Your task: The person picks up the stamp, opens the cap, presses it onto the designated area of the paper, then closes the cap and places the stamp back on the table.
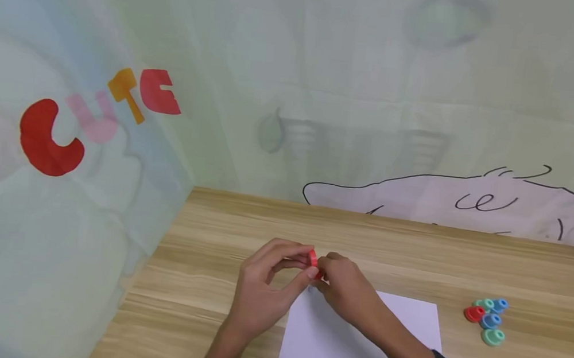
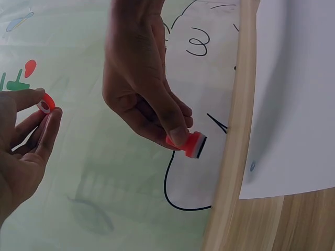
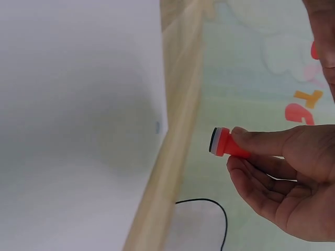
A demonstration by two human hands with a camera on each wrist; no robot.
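Observation:
My left hand (image 1: 262,289) pinches a round red stamp cap (image 1: 313,257) between fingers and thumb; its hollow side shows in the left wrist view. Close to its right, my right hand (image 1: 346,285) grips a small red toy stamp (image 3: 226,142) by its handle, with thumb and fingers around it. The stamp's grey rim and dark printing face are bare, pointing away from the fingers in both wrist views. Cap and stamp are apart. Both hands are over the far edge of a white sheet of paper (image 1: 358,353), which bears a small blue mark (image 2: 253,166) near one corner.
On the wooden table (image 1: 207,252), right of the paper, stands a cluster of several capped stamps: a red stamp (image 1: 474,313), blue ones and green ones, one a green stamp (image 1: 493,337) at the front. A printed curtain (image 1: 254,83) hangs behind and to the left.

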